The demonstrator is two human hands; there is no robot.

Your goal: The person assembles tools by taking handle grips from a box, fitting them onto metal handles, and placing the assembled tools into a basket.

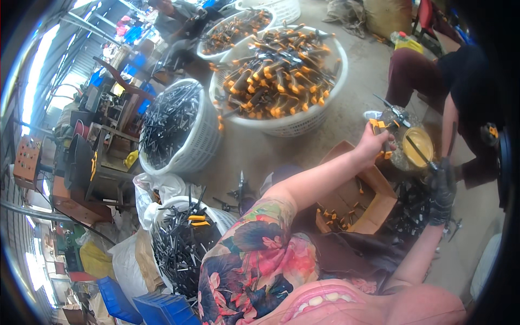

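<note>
My left hand [372, 145], bare, is closed round orange-and-black tool handles [377, 127]. Beside it, at the right, a yellow bowl [425, 142] rests on a round, rough-looking stand. A dark narrow bar [416, 149] slants across the bowl. My right hand [442, 195] wears a black glove, and its fingers are closed at the lower end of that bar. A metal tool part [398, 115] lies at the stand's far edge. Below my left forearm, an open cardboard box [381, 189] contains several small orange-and-black handles [341, 219].
A large white basket [341, 81] overflows with orange-and-black handled tools; a similar basket [201, 47] stands behind. Two white baskets of dark metal parts [170, 127] are at the left. Another person [460, 70] sits close at the right. Blue bins [162, 310] sit lower left.
</note>
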